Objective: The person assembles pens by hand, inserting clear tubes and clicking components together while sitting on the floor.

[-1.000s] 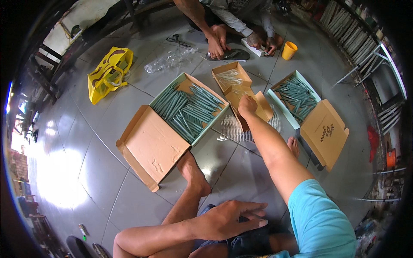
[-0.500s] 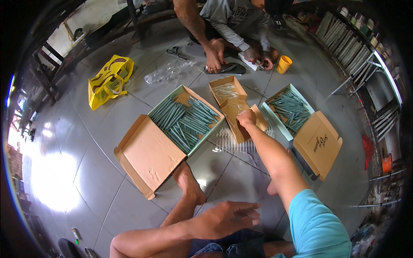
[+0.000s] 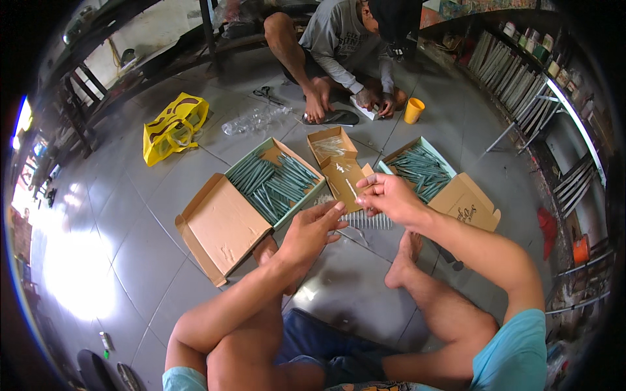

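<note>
A thin pale stick, apparently, is pinched in the right hand over the small brown box, while the left hand is held open, empty, beside it.

Bare floor tiles lie open leftward, while open cardboard boxes crowd the space ahead

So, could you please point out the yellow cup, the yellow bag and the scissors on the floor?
yellow cup (image 3: 413, 111), head view, on its side wall.
yellow bag (image 3: 175, 127), head view, on its front panel.
scissors (image 3: 265, 94), head view, near the handles.
</note>
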